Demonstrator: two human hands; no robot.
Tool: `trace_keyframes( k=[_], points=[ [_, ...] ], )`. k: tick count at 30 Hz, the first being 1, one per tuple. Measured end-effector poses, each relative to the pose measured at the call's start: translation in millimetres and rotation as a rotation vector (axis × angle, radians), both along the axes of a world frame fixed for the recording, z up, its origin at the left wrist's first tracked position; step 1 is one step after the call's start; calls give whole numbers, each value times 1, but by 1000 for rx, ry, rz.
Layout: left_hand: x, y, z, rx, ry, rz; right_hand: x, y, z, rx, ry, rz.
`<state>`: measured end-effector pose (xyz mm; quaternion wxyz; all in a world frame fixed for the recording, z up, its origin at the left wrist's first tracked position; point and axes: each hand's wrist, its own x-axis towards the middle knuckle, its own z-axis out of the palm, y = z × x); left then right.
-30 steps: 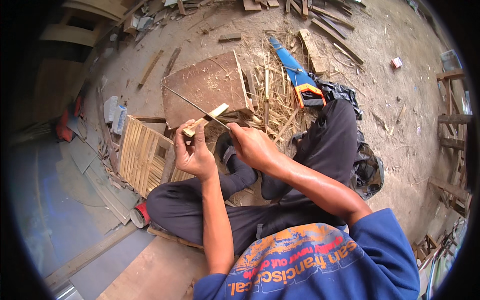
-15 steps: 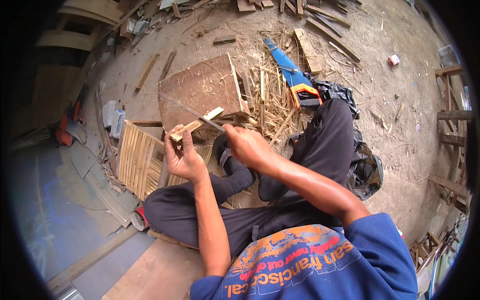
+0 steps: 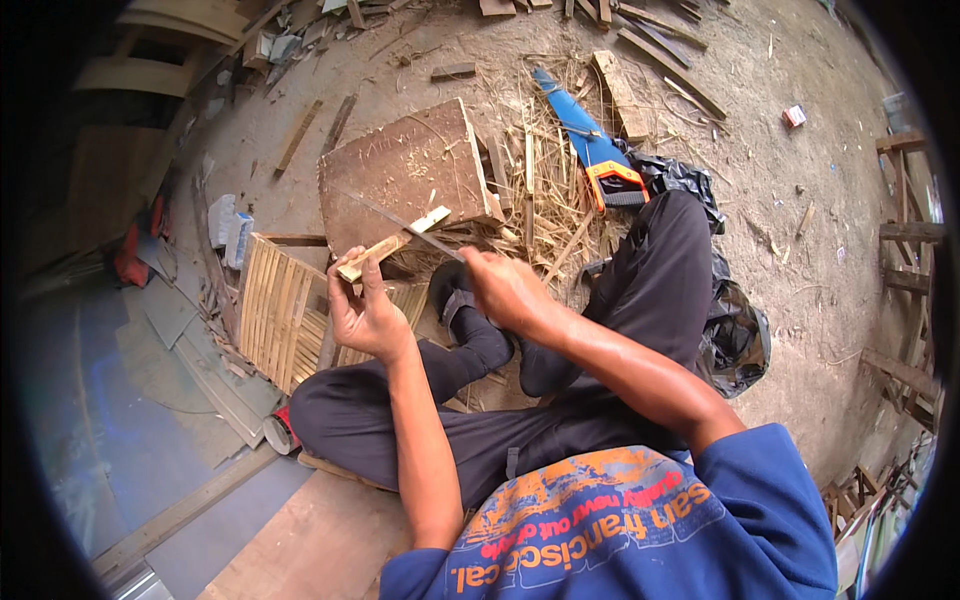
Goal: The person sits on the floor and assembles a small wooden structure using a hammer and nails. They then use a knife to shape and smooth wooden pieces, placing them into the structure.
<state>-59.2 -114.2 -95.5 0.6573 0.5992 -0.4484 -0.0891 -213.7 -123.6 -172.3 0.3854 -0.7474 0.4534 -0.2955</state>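
Observation:
My left hand (image 3: 368,312) pinches the near end of a short bamboo or wood strip (image 3: 385,250), its fingers closed around it. The strip slants up to the right, and its far end, pale and freshly cut, lies over the near edge of a brown wooden block (image 3: 405,165). My right hand (image 3: 505,288) is closed on a long narrow knife (image 3: 432,242); its handle is hidden in the fist. The blade crosses the strip near its middle and points to the upper left. Small shavings are scattered on the block.
A blue handsaw (image 3: 590,140) with an orange and black handle lies on straw-like shavings (image 3: 545,180). Black plastic bags (image 3: 735,340) sit beside my right knee. At left stands a slatted bamboo frame (image 3: 275,310). Loose boards (image 3: 620,95) lie at the far side, wooden racks (image 3: 910,232) at right.
My right hand has drawn slightly right and back, sliding the knife along the strip. The left hand keeps its hold on the strip. The whole view has shifted a little.

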Motion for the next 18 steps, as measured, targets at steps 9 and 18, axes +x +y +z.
trace_keyframes(
  k=[9,18],
  points=[
    [-4,-4,5,2,-32,-24,-21,-8,-45,50,181,-37],
    [-7,-6,7,5,-9,-43,-32,-9,-38,137,265,45]
  ],
)
